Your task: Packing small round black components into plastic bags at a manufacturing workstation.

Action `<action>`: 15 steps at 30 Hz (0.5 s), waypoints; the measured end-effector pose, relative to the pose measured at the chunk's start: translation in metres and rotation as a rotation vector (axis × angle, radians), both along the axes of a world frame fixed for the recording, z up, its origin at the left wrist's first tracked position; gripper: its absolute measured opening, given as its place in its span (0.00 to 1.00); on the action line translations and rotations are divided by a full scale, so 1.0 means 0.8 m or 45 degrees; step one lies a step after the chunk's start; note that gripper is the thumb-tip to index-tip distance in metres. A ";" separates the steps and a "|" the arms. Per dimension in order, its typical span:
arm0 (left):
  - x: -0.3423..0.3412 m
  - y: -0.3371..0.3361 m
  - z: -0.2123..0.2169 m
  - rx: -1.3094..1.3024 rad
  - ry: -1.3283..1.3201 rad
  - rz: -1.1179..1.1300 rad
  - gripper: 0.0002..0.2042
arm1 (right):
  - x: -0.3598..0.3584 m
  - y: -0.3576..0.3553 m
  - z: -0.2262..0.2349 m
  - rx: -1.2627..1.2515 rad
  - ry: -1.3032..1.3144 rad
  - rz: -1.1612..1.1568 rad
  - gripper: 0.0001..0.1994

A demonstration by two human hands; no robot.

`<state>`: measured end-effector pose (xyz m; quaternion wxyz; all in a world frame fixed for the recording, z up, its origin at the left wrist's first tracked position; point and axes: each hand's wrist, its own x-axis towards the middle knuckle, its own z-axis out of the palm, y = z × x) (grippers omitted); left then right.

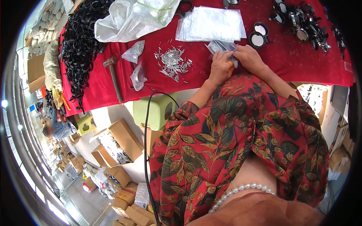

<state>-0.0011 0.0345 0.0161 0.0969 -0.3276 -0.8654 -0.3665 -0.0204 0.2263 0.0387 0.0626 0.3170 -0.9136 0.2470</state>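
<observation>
My left hand (pixel 221 67), with a gold-coloured ring, and my right hand (pixel 249 59) are close together at the near edge of the red-covered table (pixel 211 75). Between them they pinch a small clear plastic bag (pixel 220 46); whatever it contains is hard to make out. Just beyond lies a stack of flat clear plastic bags (pixel 215 23). To the right of the stack are two round black watch-like pieces with white faces (pixel 257 39). Left of my hands, small silvery metal pins (pixel 173 62) are heaped loosely on the cloth.
A hammer (pixel 115 81) and two small plastic packets (pixel 134 52) lie on the left. Black straps (pixel 81 49) pile up at the far left, near a large white plastic bag (pixel 135 19). More black watch-like pieces (pixel 301 26) sit far right. A green stool (pixel 156 111) stands below.
</observation>
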 end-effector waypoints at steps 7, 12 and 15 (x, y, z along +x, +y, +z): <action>0.014 -0.005 -0.009 0.055 -0.041 0.068 0.08 | 0.008 -0.009 0.004 0.047 -0.113 -0.047 0.04; 0.014 -0.009 -0.011 0.168 -0.092 0.133 0.07 | 0.009 -0.013 -0.002 -0.501 -0.535 -0.166 0.12; 0.012 -0.010 -0.005 0.239 -0.124 0.189 0.07 | 0.009 -0.022 0.000 -0.676 -0.539 -0.065 0.10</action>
